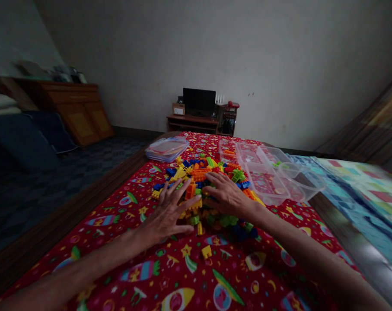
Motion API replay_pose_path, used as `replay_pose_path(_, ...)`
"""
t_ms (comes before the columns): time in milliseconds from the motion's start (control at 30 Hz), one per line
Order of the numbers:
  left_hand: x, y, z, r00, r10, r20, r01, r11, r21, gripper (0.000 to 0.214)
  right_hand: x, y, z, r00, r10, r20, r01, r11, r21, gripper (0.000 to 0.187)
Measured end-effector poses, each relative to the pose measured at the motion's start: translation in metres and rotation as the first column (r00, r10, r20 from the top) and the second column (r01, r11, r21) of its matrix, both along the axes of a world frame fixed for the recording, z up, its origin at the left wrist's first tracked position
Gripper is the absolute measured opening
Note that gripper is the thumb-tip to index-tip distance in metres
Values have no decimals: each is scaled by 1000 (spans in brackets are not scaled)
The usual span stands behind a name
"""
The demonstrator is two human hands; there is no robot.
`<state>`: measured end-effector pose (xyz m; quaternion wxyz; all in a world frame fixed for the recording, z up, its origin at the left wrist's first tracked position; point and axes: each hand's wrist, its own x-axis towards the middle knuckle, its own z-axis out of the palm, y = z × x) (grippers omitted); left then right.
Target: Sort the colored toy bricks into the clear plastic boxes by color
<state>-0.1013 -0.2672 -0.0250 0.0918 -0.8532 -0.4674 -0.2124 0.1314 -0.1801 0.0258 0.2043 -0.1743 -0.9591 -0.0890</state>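
One loose, stubby yellow plastic brick (206,252) sits on red rocket-print cloth (170,263), open cloth around it. Beyond, the left hand (174,208) is open, fingers spread; the right hand's (226,196) grip cannot be told. Both are at one multicoloured plastic-brick heap (213,164), one long orange brick (200,174) lying crosswise; clear boxes (262,170) crowd the right edge.

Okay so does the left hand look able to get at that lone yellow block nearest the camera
Probably yes: the yellow block lies apart from the pile, and only tablecloth shows between it and the open left hand.
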Motion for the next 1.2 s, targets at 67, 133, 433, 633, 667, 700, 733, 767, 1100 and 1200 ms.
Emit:
replay_pose_path(67, 3, 20, 9, 1000, 6, 3, -6, 998, 55, 73, -3, 18, 5, 995, -59, -76, 57, 998, -23, 20)
replay_pose_path(133, 7, 43, 20, 999, 14, 48, -16, 999, 42, 70, -4, 35, 12, 985, -124, -123, 118, 991, -56, 20)
replay_pose_path(433, 29, 123, 68, 970, 72, 233, -32, 985, -172, 61, 22, 62, 27, 867, -352, -352, 272, 927, -256, 24)
replay_pose_path(633, 35, 146, 70, 931, 16, 364, 53, 982, -179, 57, 32, 49, 45, 899, -410, -157, 361, 894, -267, 22)
replay_pose_path(667, 37, 146, 70, 934, 17, 356, 61, 977, -206, 54, 30, 43, 49, 896, -434, -96, 400, 881, -252, 25)
replay_pose_path(700, 39, 144, 70, 942, 22, 336, 61, 970, -237, 51, 27, 36, 53, 893, -448, -30, 430, 872, -235, 27)
replay_pose_path(733, 41, 142, 69, 952, 27, 305, 57, 963, -264, 47, 23, 29, 56, 890, -453, 45, 451, 865, -222, 28)
replay_pose_path(767, 43, 141, 69, 963, 30, 269, 49, 958, -282, 44, 18, 22, 58, 887, -444, 129, 462, 862, -210, 28)
replay_pose_path(1100, 51, 142, 59, 995, -3, 104, 26, 975, -220, 36, 6, 2, 49, 882, -358, 306, 412, 901, -136, 18)
replay_pose_path(1200, 49, 141, 57, 998, -8, 70, 21, 982, -187, 36, 13, 9, 49, 918, -356, 173, 382, 912, -149, 14)
